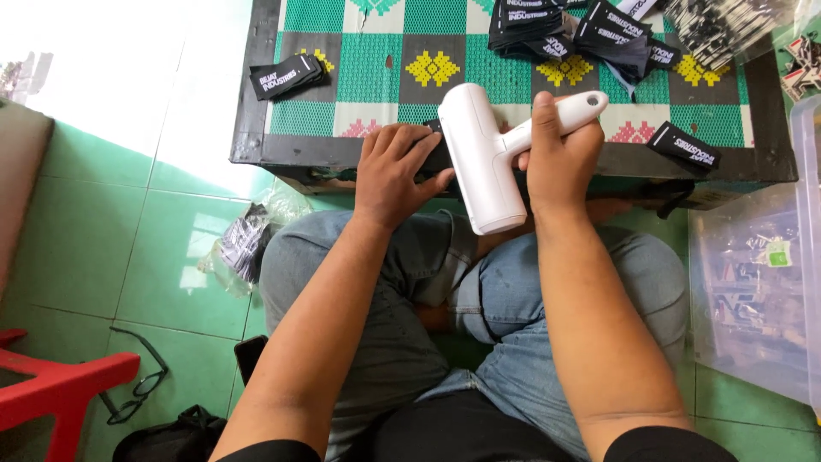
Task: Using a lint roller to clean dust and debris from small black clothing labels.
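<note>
Right hand [560, 158] gripping smooth white T-shaped plastic tool [487, 158], left hand [395, 171] flat

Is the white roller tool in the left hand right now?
No, the right hand grips the white roller tool by its handle, while the left hand presses flat on a black label at the table's edge.

The low table [256, 103] has a green patterned mat [376, 60]. Black labels lie at 10 o'clock [286, 75], 1 o'clock [569, 30] and 3 o'clock [684, 145].
</note>
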